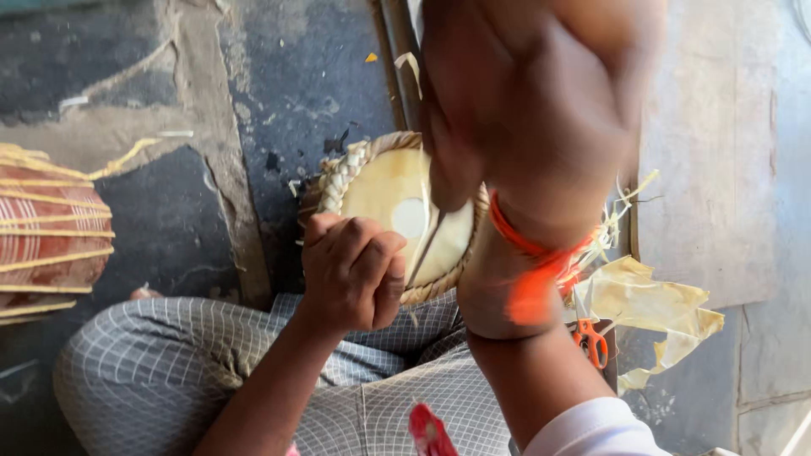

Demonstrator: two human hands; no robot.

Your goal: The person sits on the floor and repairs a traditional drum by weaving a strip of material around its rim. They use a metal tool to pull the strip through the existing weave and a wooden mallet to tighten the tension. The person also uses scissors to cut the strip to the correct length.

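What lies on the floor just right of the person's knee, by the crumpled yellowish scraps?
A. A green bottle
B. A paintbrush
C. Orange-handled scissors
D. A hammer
C: small orange-handled scissors lie beside the pale yellowish scraps, below the right hand with its orange wrist thread.

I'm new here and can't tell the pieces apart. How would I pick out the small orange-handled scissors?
Start at the round drum head with its braided rim, resting on the checked cloth over the person's lap. Go right past the right hand and its orange wrist thread to the crumpled pale yellow scraps. The scissors lie at their lower left edge, the only thing there with orange loop handles.
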